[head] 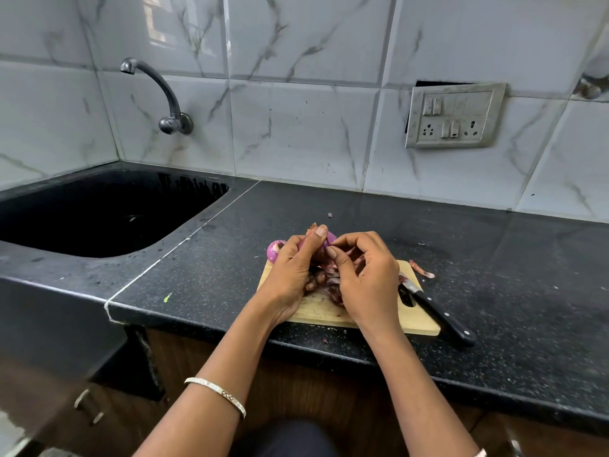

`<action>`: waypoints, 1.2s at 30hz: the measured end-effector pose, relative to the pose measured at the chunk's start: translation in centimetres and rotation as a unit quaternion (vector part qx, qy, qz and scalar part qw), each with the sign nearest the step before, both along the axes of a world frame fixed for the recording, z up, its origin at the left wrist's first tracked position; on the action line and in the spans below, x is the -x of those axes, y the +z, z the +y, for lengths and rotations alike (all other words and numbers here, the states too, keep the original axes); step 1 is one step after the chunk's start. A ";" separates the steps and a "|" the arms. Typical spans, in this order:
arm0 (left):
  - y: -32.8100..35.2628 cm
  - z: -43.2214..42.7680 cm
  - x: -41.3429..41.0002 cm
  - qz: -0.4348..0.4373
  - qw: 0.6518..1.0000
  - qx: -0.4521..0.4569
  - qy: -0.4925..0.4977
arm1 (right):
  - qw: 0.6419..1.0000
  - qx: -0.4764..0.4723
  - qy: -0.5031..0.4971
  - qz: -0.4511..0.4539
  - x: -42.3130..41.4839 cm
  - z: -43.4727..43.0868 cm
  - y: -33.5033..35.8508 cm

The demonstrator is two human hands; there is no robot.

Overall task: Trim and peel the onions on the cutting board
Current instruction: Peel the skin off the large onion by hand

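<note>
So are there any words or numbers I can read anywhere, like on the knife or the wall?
None can be read.
Knife: no writing shows on its black handle.
Switch plate: only switches and sockets, no letters.
Bracelet: a small looped pattern, not words.
Cutting board: plain wood.

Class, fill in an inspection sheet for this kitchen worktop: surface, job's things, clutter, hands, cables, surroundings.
Surface: black speckled countertop, wooden cutting board at its front edge.
Job's things: onion in hand being peeled; second onion at the board's far left corner; knife lying on the board's right side.
Clutter: onion skins on the board, one peel strip off it.
Hands: left hand grips the onion; right hand pinches its skin.
Cables: nothing seen.
Surroundings: sink, wall tap, switch panel, marble-look tiles.
</note>
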State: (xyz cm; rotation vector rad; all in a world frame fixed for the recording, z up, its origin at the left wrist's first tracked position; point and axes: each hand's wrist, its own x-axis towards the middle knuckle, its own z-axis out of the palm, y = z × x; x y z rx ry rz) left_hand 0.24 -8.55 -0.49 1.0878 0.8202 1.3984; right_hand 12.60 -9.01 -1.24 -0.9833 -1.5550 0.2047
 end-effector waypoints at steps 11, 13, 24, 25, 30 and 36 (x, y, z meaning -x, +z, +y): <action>-0.5 0.9 0.0 0.005 0.999 0.005 0.033 | 0.986 -0.027 -0.047 -0.155 1.1 -0.1 -1.2; -0.6 1.1 0.0 0.013 0.999 0.007 0.038 | 0.990 -0.034 -0.049 -0.129 0.9 -0.4 -1.1; -0.8 1.0 0.1 0.013 1.000 -0.025 0.006 | 0.998 -0.049 -0.018 -0.020 1.0 -0.5 -0.1; -0.9 1.2 0.1 0.015 1.000 -0.023 0.009 | 0.998 -0.050 -0.018 -0.012 1.0 -0.4 -0.1; -1.2 1.5 0.1 0.018 0.999 -0.011 0.028 | 0.999 -0.035 -0.009 0.029 0.8 -0.1 0.0; -1.1 1.4 0.2 0.029 0.999 -0.020 0.029 | 1.000 -0.018 -0.007 0.006 1.0 0.4 -0.4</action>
